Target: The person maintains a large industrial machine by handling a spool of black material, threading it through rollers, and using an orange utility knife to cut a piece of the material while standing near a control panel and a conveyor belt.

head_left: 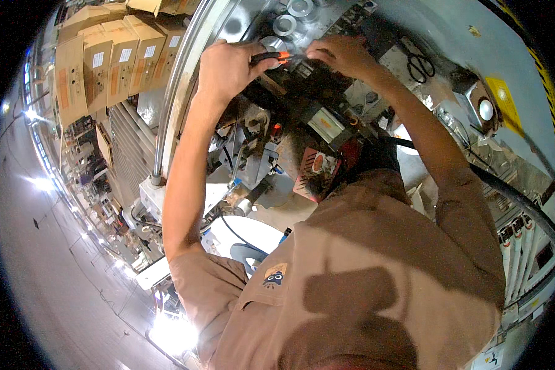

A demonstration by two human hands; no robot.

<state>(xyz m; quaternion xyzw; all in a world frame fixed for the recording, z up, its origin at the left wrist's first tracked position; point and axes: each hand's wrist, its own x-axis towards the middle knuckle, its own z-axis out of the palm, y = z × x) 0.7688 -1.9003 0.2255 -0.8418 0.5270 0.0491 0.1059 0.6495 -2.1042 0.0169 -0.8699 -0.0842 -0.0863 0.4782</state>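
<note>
My left hand (227, 69) is closed around a pliers-like hand tool (279, 56) with black and orange handles. Its tip points right, toward my other hand, over a dark metal fixture. My right hand (341, 54) is just beyond that tip, fingers bent together; whatever they pinch is too small or hidden to name. Behind the tool, on the shiny metal surface, sit round metal rings (284, 25). Below my hands is a dark machine block with a pale rectangular plate (325, 126).
Black-handled scissors (420, 68) lie right of my right forearm. Cardboard boxes (108, 61) stand at the far left, past a metal frame rail (188, 74). A thick black hose (518, 200) curves along the right. A red patterned box (316, 172) sits close to my body.
</note>
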